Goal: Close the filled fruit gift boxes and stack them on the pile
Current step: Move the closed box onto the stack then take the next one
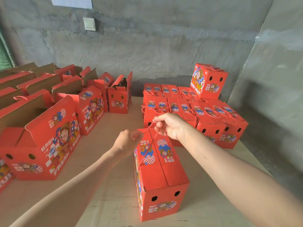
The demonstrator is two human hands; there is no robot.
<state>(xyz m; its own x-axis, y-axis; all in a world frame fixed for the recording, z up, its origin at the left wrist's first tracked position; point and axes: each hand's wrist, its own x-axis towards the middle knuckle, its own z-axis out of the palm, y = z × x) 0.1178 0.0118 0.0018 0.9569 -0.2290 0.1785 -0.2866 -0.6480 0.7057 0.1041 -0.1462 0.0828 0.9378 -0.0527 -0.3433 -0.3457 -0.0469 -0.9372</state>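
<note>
Pinching rope handle (pixel 150 145) of closed box (pixel 164 174) in right hand (pixel 170 126), fingers curled, blurred left hand (pixel 129 141) hold untellable, risking lopsided lift tilting box toward pile (pixel 211 122) at one o'clock.

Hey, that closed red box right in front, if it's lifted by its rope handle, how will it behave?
Probably swings: the right hand holds only its thin, floppy rope handle. The closed box is tall and narrow, so a sideways push may tip it. The cardboard looks stiff enough to keep shape.
</note>
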